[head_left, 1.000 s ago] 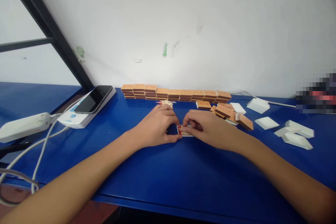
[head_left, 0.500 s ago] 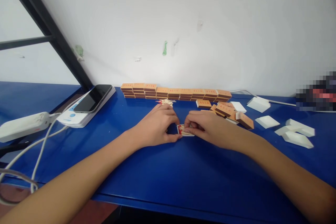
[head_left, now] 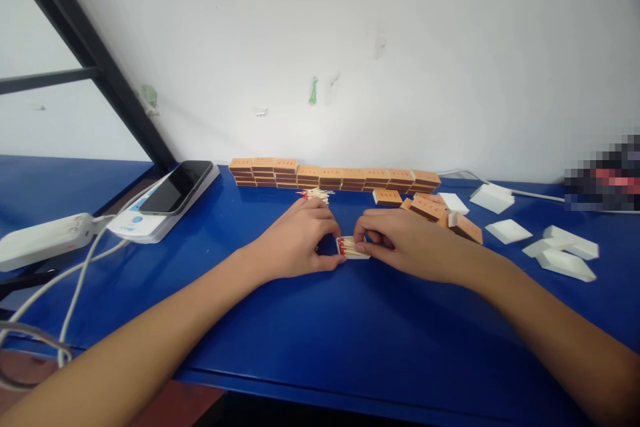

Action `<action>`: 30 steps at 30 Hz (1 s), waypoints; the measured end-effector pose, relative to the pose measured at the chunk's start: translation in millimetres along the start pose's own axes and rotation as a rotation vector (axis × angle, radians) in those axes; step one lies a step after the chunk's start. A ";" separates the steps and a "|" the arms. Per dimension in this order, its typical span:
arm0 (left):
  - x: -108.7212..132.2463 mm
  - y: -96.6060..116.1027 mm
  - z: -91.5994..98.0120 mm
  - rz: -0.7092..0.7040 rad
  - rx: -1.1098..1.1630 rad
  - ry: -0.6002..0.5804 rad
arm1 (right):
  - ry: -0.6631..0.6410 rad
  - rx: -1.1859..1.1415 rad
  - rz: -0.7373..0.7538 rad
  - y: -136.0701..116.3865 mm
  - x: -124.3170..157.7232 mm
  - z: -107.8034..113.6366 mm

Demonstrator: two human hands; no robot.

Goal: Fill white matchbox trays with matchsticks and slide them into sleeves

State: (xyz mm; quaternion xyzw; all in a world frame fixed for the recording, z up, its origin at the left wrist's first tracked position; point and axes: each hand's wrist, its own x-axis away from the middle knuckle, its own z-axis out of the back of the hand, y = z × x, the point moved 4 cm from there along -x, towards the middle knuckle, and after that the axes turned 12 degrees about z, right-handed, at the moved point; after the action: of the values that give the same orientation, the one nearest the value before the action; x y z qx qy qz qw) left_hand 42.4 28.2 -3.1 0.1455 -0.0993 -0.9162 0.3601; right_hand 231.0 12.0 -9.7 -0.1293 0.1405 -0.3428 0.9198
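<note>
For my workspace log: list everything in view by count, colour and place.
Open tray: one, white, centre
Matches: several, red heads, in tray
Loose matches: pile, red heads, centre
Stacked matchboxes: many, orange, back
Loose matchboxes: several, orange, right
Other trays: at least five, white, right
Phone: one, black, left
Device: one, white, under phone
Block: one, white, far left
Cables: several, white, left and back
Table: one, blue, below
Wall: one, white, back
Green patches: two, on wall
Frame: one, black, left
Pixelated area: one, dark, right
Left hand: one, holding tray
Right hand: one, at matches
</note>
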 end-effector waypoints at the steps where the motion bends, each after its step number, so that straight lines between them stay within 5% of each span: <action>1: 0.0 -0.1 -0.4 -0.001 0.001 0.000 | -0.002 -0.011 0.019 0.5 -0.2 -1.2; 21: 0.5 1.0 1.3 -0.003 -0.013 0.000 | 0.012 -0.005 0.051 -3.6 -0.5 3.4; 27: 1.0 -7.8 8.9 0.015 -0.018 0.062 | 0.273 -0.042 0.080 -28.5 -8.8 5.3; 30: -0.3 -15.1 12.4 0.046 -0.037 0.116 | 0.251 -0.059 0.186 -48.7 -13.7 -14.9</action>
State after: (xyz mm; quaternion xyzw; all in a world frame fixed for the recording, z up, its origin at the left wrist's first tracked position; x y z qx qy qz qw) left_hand 29.0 40.2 4.3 0.1892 -0.0647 -0.8994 0.3887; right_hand 187.0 -16.6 -4.9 -0.0989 0.2757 -0.2656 0.9185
